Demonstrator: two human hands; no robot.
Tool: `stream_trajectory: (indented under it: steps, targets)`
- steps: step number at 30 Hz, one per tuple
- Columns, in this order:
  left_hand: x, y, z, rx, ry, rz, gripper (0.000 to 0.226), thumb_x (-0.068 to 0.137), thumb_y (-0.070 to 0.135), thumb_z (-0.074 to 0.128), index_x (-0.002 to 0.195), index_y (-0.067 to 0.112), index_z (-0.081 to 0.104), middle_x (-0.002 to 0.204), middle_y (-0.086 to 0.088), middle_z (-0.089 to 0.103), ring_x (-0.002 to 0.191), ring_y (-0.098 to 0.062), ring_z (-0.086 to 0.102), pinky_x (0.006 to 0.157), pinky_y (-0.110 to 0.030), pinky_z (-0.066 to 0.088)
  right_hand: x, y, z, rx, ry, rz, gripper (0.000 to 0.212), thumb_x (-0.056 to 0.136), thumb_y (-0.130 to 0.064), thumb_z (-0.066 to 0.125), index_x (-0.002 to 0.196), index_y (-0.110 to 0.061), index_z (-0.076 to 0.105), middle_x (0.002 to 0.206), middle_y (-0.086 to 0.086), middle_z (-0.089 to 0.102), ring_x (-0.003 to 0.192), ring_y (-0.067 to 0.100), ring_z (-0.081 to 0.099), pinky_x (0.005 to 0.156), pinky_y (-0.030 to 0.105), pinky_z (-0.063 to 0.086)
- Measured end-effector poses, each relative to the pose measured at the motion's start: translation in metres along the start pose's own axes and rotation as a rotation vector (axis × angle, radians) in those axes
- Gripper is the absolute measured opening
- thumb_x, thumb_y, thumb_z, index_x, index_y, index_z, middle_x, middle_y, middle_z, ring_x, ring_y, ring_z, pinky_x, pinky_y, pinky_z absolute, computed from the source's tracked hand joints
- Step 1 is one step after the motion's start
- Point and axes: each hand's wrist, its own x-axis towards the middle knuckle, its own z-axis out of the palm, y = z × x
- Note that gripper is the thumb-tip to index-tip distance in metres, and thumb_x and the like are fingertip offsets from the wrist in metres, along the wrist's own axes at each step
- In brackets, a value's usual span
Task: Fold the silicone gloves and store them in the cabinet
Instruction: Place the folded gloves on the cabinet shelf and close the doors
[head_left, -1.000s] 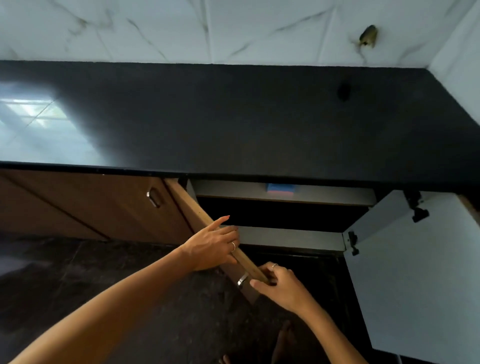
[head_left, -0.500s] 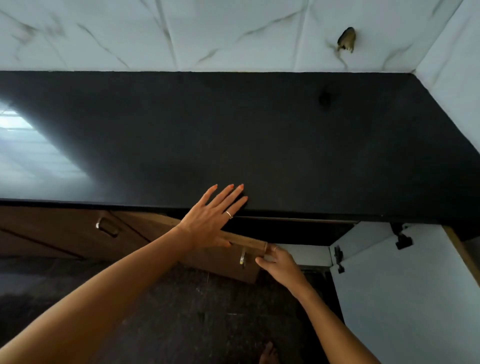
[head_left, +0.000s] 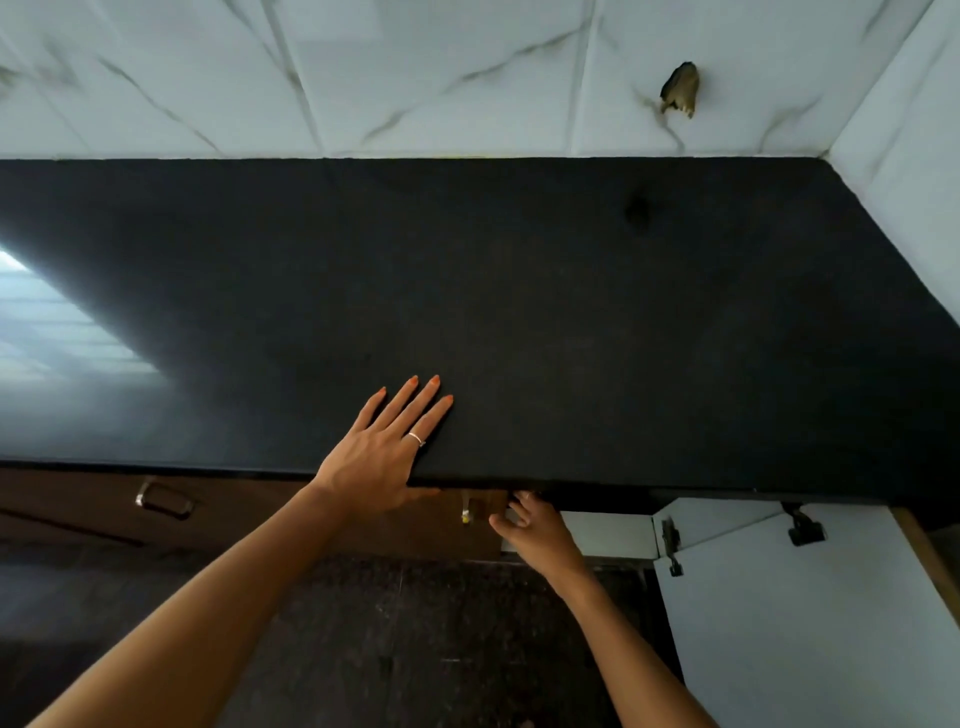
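No silicone gloves show in the head view; the cabinet interior is hidden under the black countertop (head_left: 571, 312). My left hand (head_left: 384, 452) lies flat on the countertop's front edge, fingers spread, holding nothing. My right hand (head_left: 530, 530) is below the edge, fingers curled on the free edge of the brown left cabinet door (head_left: 415, 525), beside its metal handle (head_left: 466, 506). That door is almost flush with the cabinet front. The right cabinet door (head_left: 810, 623), white on its inner side, stands wide open.
A white marble-patterned wall (head_left: 467, 73) backs the counter and turns a corner at the right. Another brown cabinet door with a handle (head_left: 163, 500) sits to the left. Dark speckled floor (head_left: 415, 649) lies below.
The left cabinet door has swung from wide open to nearly shut under my right hand. My left hand left the door and came to rest on the countertop. The view rose, hiding the shelves.
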Motion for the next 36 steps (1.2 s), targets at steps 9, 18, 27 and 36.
stream_trajectory:
  steps: [9, 18, 27, 36]
  targets:
    - [-0.001, 0.003, -0.007, -0.062, 0.002, 0.009, 0.107, 0.076, 0.076, 0.044, 0.142, 0.034, -0.029, 0.155, 0.004, -0.022, 0.146, -0.021, -0.017, 0.116, -0.043, -0.008, -0.030, 0.002, 0.007, -0.120, 0.056, -0.050, 0.074, 0.087, -0.030, 0.064, 0.148, -0.030, 0.023, 0.151, -0.004, 0.035, 0.138, 0.013, 0.033, 0.103, 0.026, 0.030]
    - [-0.033, 0.057, -0.034, -0.239, -0.090, -0.089, 0.103, 0.083, 0.058, 0.057, 0.151, 0.019, -0.011, 0.160, -0.009, -0.016, 0.145, -0.035, -0.012, 0.117, -0.052, 0.000, -0.145, 0.027, -0.011, -0.089, 0.324, -0.140, 0.058, 0.090, -0.030, 0.059, 0.143, -0.034, 0.034, 0.150, -0.003, 0.037, 0.137, 0.015, 0.035, 0.102, 0.021, 0.028]
    - [-0.072, 0.216, -0.048, -0.311, -0.080, 0.113, 0.085, 0.092, 0.050, 0.048, 0.152, 0.015, -0.002, 0.160, -0.012, -0.015, 0.145, -0.035, -0.015, 0.116, -0.055, -0.001, -0.278, 0.086, -0.042, -0.006, 0.649, -0.098, 0.049, 0.089, -0.031, 0.062, 0.135, -0.032, 0.046, 0.142, -0.002, 0.047, 0.124, 0.005, 0.041, 0.103, 0.020, 0.031]
    - [-0.089, 0.399, -0.061, -0.292, -0.155, 0.426, 0.088, 0.091, 0.051, 0.049, 0.152, 0.019, -0.005, 0.160, -0.007, -0.017, 0.145, -0.032, -0.017, 0.116, -0.054, -0.004, -0.389, 0.145, -0.126, -0.151, 0.973, -0.011, 0.049, 0.090, -0.026, 0.061, 0.136, -0.017, 0.047, 0.147, 0.003, 0.041, 0.137, 0.017, 0.035, 0.112, 0.028, 0.028]
